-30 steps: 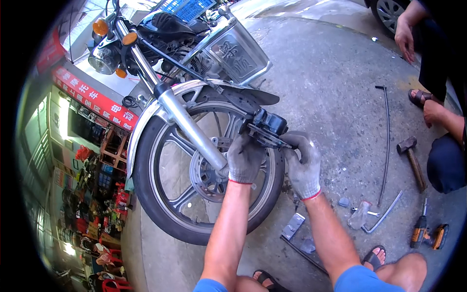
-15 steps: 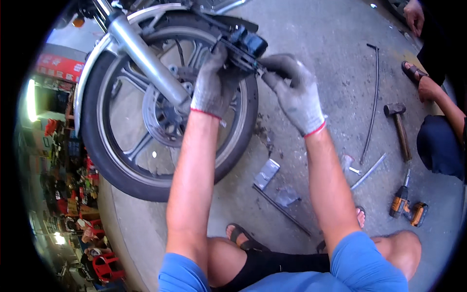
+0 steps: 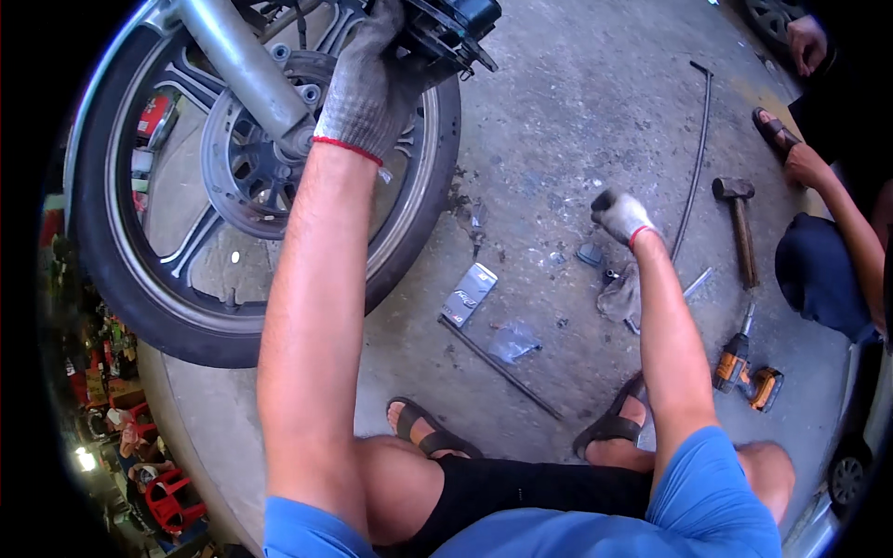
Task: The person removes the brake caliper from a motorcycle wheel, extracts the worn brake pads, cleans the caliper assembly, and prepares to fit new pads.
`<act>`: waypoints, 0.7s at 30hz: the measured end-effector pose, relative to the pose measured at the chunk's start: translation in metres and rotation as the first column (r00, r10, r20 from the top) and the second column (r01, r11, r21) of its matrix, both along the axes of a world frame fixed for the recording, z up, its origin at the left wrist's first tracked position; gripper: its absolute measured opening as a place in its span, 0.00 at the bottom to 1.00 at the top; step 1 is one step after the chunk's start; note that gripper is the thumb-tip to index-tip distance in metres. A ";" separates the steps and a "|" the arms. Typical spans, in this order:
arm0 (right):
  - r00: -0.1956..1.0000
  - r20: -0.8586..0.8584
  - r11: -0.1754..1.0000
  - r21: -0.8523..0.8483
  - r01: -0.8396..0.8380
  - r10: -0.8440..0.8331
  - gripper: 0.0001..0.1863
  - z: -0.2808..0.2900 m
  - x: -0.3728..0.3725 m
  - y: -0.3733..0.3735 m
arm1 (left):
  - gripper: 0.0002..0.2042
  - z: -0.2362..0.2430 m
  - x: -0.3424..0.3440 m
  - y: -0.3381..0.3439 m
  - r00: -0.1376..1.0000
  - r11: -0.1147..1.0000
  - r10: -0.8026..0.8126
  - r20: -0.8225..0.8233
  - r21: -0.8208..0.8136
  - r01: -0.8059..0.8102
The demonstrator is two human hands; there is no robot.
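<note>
My left hand (image 3: pixel 361 93), in a grey knit glove with a red cuff, grips a black brake caliper (image 3: pixel 458 26) above the motorcycle's front wheel (image 3: pixel 445 177). The caliper is partly cut off by the top edge, and the left fingertips are hidden behind it. Away to the right, my gloved right hand (image 3: pixel 621 218) is over the concrete floor with its fingers curled in. Whatever it may hold is hidden. Below it lie a small dark block (image 3: pixel 590 253) and a crumpled greyish cloth-like thing (image 3: pixel 618 299). The silver fork leg (image 3: pixel 244 70) and brake disc (image 3: pixel 219 177) are left of my left hand.
On the floor are a small box (image 3: pixel 469 294), clear plastic wrapping (image 3: pixel 514 342), a thin dark rod (image 3: pixel 498 365), a long bent bar (image 3: pixel 698 158), a hammer (image 3: pixel 742 228) and a cordless drill (image 3: pixel 732 361). A co-worker's hand (image 3: pixel 809 166) is at the right.
My right hand has left the caliper and swung down to the right over the floor. My left hand still holds the caliper. The whole view has shifted, bringing the wheel higher and further left.
</note>
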State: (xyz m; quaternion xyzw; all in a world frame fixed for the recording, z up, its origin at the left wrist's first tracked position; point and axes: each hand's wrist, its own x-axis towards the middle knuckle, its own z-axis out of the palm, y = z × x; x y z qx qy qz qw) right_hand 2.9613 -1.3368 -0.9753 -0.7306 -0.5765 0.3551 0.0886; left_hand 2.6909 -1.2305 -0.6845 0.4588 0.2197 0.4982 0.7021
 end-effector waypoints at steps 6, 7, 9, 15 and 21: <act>0.968 0.237 0.993 -0.103 -0.054 0.078 0.31 0.002 -0.028 -0.048 | 0.24 -0.006 -0.004 0.005 0.999 1.000 -0.004 0.050 0.004 0.003; 0.976 0.217 0.995 -0.095 -0.016 0.036 0.31 0.007 -0.035 -0.054 | 0.23 -0.007 -0.007 0.005 1.000 1.000 -0.002 0.008 -0.002 0.002; 0.977 0.213 0.998 -0.055 0.010 0.002 0.27 0.006 -0.042 -0.060 | 0.23 -0.010 -0.008 0.007 1.000 1.000 -0.006 -0.029 -0.007 0.006; 0.952 0.303 0.996 -0.080 -0.026 0.049 0.24 0.008 -0.057 -0.063 | 0.21 -0.033 -0.010 0.022 0.979 0.984 0.176 -0.104 0.030 -0.174; 0.968 0.252 1.000 -0.002 -0.006 0.007 0.22 -0.004 -0.067 -0.076 | 0.20 -0.042 -0.009 0.024 0.965 0.965 0.259 0.045 -0.047 -0.257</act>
